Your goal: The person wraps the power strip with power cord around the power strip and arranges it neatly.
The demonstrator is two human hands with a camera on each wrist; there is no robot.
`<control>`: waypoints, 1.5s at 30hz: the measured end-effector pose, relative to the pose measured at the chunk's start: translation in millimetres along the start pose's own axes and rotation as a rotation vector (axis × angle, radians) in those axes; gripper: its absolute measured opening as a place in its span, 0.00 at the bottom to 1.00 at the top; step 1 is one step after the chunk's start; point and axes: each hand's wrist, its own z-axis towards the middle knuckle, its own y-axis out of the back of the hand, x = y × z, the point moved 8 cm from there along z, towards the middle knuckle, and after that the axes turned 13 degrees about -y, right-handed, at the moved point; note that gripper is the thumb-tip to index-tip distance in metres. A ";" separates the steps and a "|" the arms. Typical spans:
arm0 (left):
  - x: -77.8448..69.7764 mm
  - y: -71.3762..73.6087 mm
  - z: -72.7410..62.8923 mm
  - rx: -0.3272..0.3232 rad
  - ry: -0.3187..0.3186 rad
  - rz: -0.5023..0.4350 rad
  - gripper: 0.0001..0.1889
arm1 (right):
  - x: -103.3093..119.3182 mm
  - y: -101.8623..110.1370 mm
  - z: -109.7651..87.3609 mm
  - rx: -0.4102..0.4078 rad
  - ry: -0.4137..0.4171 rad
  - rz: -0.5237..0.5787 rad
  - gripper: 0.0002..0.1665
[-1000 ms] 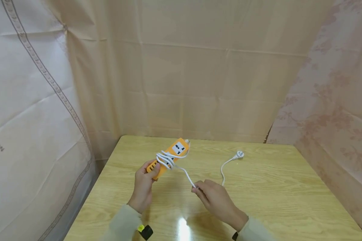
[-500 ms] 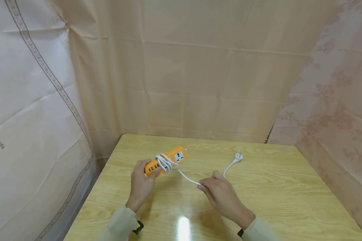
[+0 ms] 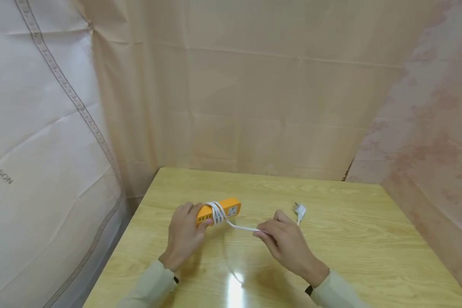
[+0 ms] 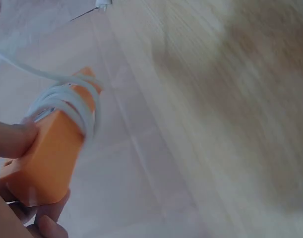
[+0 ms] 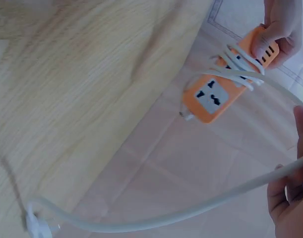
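Observation:
An orange power strip [image 3: 230, 206] with white socket faces is gripped at its USB-port end by my left hand [image 3: 185, 235], thumb on the port side. Several turns of its white cord [image 3: 243, 227] are wound around the strip's middle. My right hand [image 3: 290, 246] pinches that cord to the right of the strip, and the stretch between the hands looks fairly taut. Beyond the right hand the cord runs on to a white plug [image 3: 300, 211]. In the right wrist view, the cord bows from the right fingers [image 5: 277, 198] down to the plug [image 5: 38, 226].
A light wood-grain table [image 3: 369, 239] lies beneath both hands, with a bright light reflection near its front. Beige cloth [image 3: 254, 107] hangs behind it, and pale patterned cloth [image 3: 439, 141] hangs at the right. White cloth [image 3: 46, 149] hangs at the left.
The power strip has turned from steeply slanted to nearly level, tipping its socket face toward the front. My right hand has shifted slightly right with the cord, and the plug has swung round, prongs now up-left.

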 end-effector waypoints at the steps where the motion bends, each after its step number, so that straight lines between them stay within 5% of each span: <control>1: -3.9 0.1 1.8 0.012 -0.022 0.014 0.24 | 1.3 1.8 0.8 -0.004 0.009 0.013 0.11; 6: -15.8 -2.2 9.1 0.149 -0.105 -0.027 0.23 | 5.1 11.0 5.2 -0.049 0.049 0.034 0.17; 13: -27.0 -21.5 4.9 0.580 -0.192 -0.347 0.20 | 6.3 23.1 4.6 -0.142 0.100 0.060 0.17; 18: -47.3 -27.4 -3.5 0.728 -0.363 -0.557 0.20 | 3.5 21.1 -0.2 -0.117 0.106 0.063 0.16; 21: -53.9 -27.5 -6.4 0.744 -0.380 -0.745 0.19 | -3.0 19.0 -0.8 -0.102 0.082 0.051 0.17; 26: -54.6 -27.5 -12.3 0.711 -0.244 -1.212 0.22 | -12.3 15.6 3.5 -0.096 0.051 0.039 0.19; 30: -54.2 -26.1 -11.5 0.623 -0.150 -1.452 0.25 | -13.9 10.1 11.0 -0.076 0.035 0.033 0.21; 38: -49.8 -23.6 -0.4 0.456 0.004 -1.616 0.21 | -20.7 -6.3 18.8 -0.024 -0.001 0.060 0.21; 45: -47.9 -24.7 0.5 0.397 0.037 -1.637 0.19 | -26.2 -16.5 16.2 0.034 -0.085 0.055 0.20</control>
